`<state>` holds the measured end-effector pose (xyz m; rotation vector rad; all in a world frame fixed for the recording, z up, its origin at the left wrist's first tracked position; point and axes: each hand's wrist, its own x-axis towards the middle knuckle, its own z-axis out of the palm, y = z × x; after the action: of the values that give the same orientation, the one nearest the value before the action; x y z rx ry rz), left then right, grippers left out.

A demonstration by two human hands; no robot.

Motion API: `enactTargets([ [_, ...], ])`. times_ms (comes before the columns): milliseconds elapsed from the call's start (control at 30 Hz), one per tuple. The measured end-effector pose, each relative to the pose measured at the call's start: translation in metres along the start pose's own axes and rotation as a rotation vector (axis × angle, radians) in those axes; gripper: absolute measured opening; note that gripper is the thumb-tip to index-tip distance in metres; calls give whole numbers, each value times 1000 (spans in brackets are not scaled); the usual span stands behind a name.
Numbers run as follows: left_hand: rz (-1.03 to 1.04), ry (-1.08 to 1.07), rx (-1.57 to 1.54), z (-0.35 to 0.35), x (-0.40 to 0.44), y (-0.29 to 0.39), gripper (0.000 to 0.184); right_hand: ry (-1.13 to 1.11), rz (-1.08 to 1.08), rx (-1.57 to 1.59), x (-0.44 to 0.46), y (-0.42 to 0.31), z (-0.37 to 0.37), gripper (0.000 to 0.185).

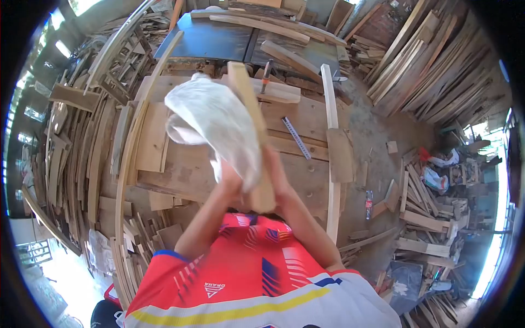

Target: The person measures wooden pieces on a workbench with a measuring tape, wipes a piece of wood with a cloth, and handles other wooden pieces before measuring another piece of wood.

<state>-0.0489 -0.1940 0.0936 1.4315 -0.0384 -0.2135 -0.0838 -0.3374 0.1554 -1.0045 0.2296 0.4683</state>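
Observation:
My left hand (230, 179) is closed on a white cloth (213, 112), which is bunched up and hangs over its fingers. With my right hand (278, 174) I grip a short wooden board (247, 98) from its right side. The board is raised above the workbench (186, 177), tilted, its far end leaning left. Cloth and board lie side by side, and the cloth seems to touch the board's left face. Most of my left fingers are hidden behind the cloth, and both hands are slightly blurred.
On the bench lie a ruler (296, 138) and an orange-handled tool (266, 76). Long timber strips (330, 98) flank it. A dark blue panel (219, 38) is at the back. Stacked lumber (432, 71) fills the right, with a plastic bottle (369, 205) on the floor.

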Motion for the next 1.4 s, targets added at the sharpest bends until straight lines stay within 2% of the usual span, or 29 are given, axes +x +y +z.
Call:
enactTargets([
  [33,147,-47,380,10,-27,-4,51,-45,43,192,14,-9,-7,65],
  [67,217,-125,564,14,-39,0,52,-86,79,385,22,-9,-13,66],
  [100,302,-194,740,18,-51,4,54,-44,112,450,26,-6,-11,69],
  [167,381,-257,559,16,-54,7,55,11,-38,256,21,3,-5,71],
  [233,277,-338,771,-10,-39,19,50,-23,-77,200,19,20,-10,71],
  [333,85,-297,1034,-49,11,51,44,-158,-80,185,9,62,-27,72],
  [400,293,-105,920,-76,47,80,41,-257,17,301,-14,39,10,73],
  [467,429,0,791,-80,53,77,40,-98,42,330,-9,47,21,71],
  [533,383,-120,983,-68,36,71,40,13,14,480,15,46,35,71],
  [600,436,-240,1229,-50,-22,52,48,-100,-61,478,31,30,28,72],
  [633,835,-113,1174,-52,-35,-16,55,-160,-99,473,38,23,27,72],
  [733,568,-139,1078,-78,-8,2,56,-46,-91,236,26,20,49,74],
  [833,275,-185,968,-114,23,31,58,-6,172,258,9,36,50,75],
  [900,466,-22,1017,-158,95,13,53,-35,237,185,2,32,64,76],
  [933,555,68,1044,-179,130,5,51,-154,215,265,3,35,68,76],
  [1000,512,164,666,-201,162,12,50,-395,158,411,11,34,78,77],
  [1033,370,156,336,-202,160,12,50,-430,154,449,14,30,85,78],
  [1100,225,133,-98,-195,148,5,49,-510,137,520,25,16,100,81],
  [1200,187,129,-387,-189,135,-19,49,42,200,192,26,21,56,75],
  [1300,200,154,-379,-184,133,-18,49,1,-10,-560,17,2,43,59],
  [1367,170,203,-207,-169,113,22,53,317,-155,-842,21,-2,75,55],
  [1400,91,202,-257,-157,98,23,51,480,-236,-979,23,2,88,53],
])
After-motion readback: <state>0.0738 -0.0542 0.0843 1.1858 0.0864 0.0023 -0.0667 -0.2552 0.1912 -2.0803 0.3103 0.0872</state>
